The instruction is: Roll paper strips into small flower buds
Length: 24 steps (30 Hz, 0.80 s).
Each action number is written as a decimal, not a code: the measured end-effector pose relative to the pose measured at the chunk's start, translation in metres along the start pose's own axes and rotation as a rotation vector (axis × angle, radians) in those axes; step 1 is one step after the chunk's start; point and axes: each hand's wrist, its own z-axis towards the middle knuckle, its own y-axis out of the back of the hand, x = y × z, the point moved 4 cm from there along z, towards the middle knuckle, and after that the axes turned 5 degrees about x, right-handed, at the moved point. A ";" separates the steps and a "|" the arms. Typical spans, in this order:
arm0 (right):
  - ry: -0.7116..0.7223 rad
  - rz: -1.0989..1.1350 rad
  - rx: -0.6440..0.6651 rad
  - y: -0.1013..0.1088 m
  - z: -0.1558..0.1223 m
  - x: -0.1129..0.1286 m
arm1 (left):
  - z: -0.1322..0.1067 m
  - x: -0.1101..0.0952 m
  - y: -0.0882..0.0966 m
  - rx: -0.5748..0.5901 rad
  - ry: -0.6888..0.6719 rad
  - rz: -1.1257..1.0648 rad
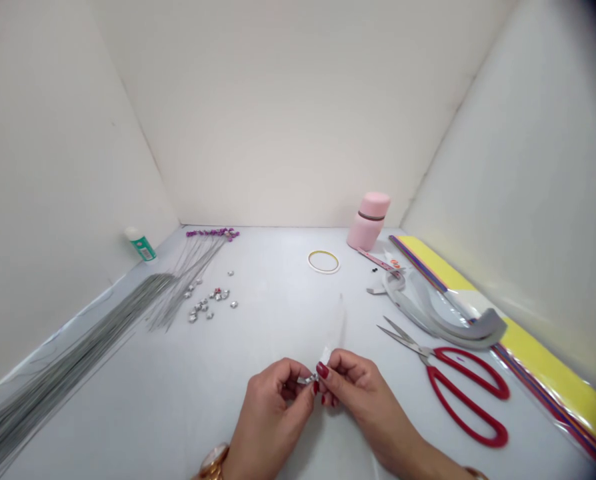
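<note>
My left hand (277, 412) and my right hand (371, 399) meet at the front middle of the table. Between their fingertips they pinch a thin, pale silvery paper strip (326, 355). Its loose end rises away from me past the right fingers and looks blurred. A small folded part of the strip sits at the left thumb and fingers, mostly covered by them. Left of the hands lie several small silver folded paper stars (204, 305), one touched with red. Red-handled scissors (428, 353) rest to the right, blades partly apart.
Long grey wires (83, 347) stretch along the left, beside purple-tipped stems (213, 233) and a glue stick (141, 245). A tape ring (323, 271) and pink flask (367, 223) stand farther back. Curled silvery strips (428, 320) and packed coloured sheets (543, 363) lie right.
</note>
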 end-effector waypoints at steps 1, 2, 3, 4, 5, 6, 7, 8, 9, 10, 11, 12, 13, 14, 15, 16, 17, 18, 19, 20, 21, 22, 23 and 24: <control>-0.001 -0.002 0.000 0.000 0.000 0.000 | 0.000 0.001 0.000 0.004 0.014 -0.034; -0.001 -0.007 0.001 0.000 0.001 0.000 | 0.001 0.002 -0.001 0.010 0.031 -0.082; 0.003 -0.016 0.001 0.000 0.001 0.000 | 0.001 0.003 -0.001 0.020 0.047 -0.143; 0.009 -0.027 0.004 0.001 0.001 0.001 | 0.000 0.004 -0.002 0.034 0.060 -0.211; 0.013 -0.039 0.007 0.001 0.002 0.001 | 0.000 0.005 -0.003 0.049 0.070 -0.273; 0.017 -0.050 0.013 0.001 0.002 0.001 | 0.000 0.005 -0.004 0.060 0.070 -0.313; 0.018 -0.060 0.015 0.001 0.002 0.002 | 0.000 0.006 -0.004 0.059 0.072 -0.336; 0.019 -0.068 0.015 0.001 0.002 0.002 | 0.000 0.006 -0.003 0.052 0.075 -0.346; 0.022 -0.073 0.012 0.002 0.002 0.002 | 0.001 0.007 -0.003 0.039 0.082 -0.349; 0.025 -0.073 0.006 0.002 0.001 0.002 | 0.001 0.007 -0.003 0.028 0.089 -0.355; 0.030 -0.068 -0.001 0.002 0.001 0.002 | 0.002 0.006 -0.003 0.024 0.095 -0.364; 0.034 -0.057 -0.007 0.002 0.000 0.002 | 0.003 0.006 -0.003 0.024 0.102 -0.376; 0.035 -0.039 -0.009 0.001 0.000 0.001 | 0.003 0.005 -0.003 0.027 0.111 -0.387; 0.034 -0.016 -0.007 0.001 0.000 0.001 | 0.004 0.004 -0.003 0.032 0.119 -0.397; 0.031 0.005 -0.003 0.001 0.000 0.000 | 0.004 0.003 -0.003 0.036 0.127 -0.404; 0.027 0.025 0.003 0.000 0.000 -0.001 | 0.005 0.002 -0.002 0.043 0.132 -0.412; 0.025 0.043 0.006 0.000 0.001 -0.001 | 0.005 0.001 -0.002 0.051 0.134 -0.420; 0.024 0.056 0.005 0.001 0.001 -0.001 | 0.005 0.001 -0.002 0.059 0.132 -0.428; 0.025 0.064 -0.001 0.001 0.002 -0.001 | 0.004 0.000 -0.001 0.069 0.128 -0.432; 0.029 0.067 -0.012 0.002 0.002 -0.001 | 0.004 0.001 0.000 0.073 0.123 -0.430; 0.032 0.066 -0.025 0.003 0.002 -0.001 | 0.004 0.001 0.001 0.076 0.120 -0.421; 0.033 0.063 -0.035 0.004 0.003 -0.001 | 0.004 0.002 0.002 0.074 0.119 -0.408; 0.031 0.056 -0.040 0.005 0.003 -0.001 | 0.004 0.003 0.003 0.066 0.124 -0.393; 0.029 0.050 -0.037 0.005 0.003 -0.001 | 0.004 0.004 0.004 0.055 0.132 -0.385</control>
